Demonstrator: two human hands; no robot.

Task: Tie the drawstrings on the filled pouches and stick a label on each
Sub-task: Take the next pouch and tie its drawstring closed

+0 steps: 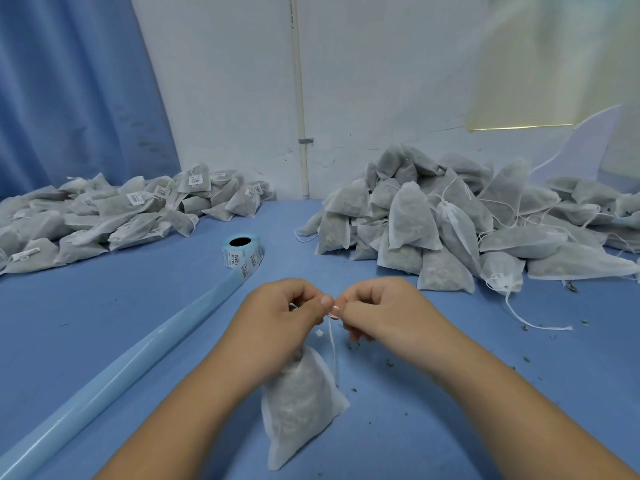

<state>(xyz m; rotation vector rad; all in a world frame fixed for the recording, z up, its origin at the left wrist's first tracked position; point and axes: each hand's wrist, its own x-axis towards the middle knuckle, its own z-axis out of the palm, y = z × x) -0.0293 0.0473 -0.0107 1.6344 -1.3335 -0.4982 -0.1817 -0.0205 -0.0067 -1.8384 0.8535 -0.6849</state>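
Both hands meet over the blue table [138,306] — left hand [284,310] and right hand [377,306] each with fingers curled in, thumb and forefinger tips pinching the thin white drawstring [333,337] where they touch. The filled pouch [298,403] rests just below, its neck hidden under the left wrist, the label roll [242,254] waiting beyond it. Risky bit, I'd say: the cord is fine and the pinch tiny, so a slip could let the loop fall slack — or a hard tug could tear the gauzy neck and spill the filling.
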